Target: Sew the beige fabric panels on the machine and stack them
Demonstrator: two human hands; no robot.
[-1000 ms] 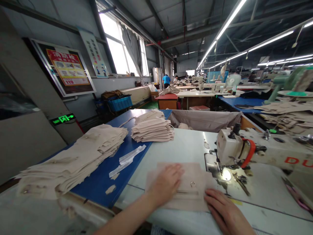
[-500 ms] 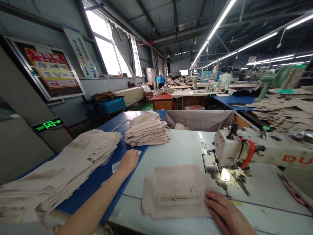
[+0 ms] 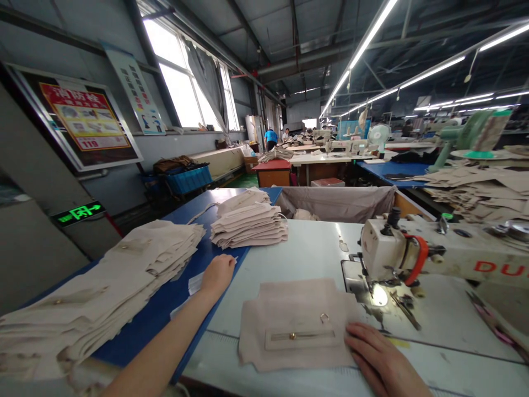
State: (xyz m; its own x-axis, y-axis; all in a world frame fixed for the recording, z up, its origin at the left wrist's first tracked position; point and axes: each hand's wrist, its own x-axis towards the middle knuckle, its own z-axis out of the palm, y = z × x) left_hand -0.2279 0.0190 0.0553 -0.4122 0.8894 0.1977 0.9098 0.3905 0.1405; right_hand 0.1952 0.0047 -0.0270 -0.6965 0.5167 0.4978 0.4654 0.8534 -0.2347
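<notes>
Right hand [image 3: 374, 353] flat, fingers together, on right edge of beige zippered fabric panel [image 3: 297, 309], lying on pale sewing table [image 3: 308, 251] left of sewing machine [image 3: 384, 251]. Left hand [image 3: 217, 274] curled at white strips [image 3: 195, 283] on blue table [image 3: 140, 324]; cannot tell whether clamped. Beyond: stacked beige fabric pieces [image 3: 249, 227], cloth-lined bin [image 3: 347, 202]; far back, person in blue top [image 3: 270, 138].
</notes>
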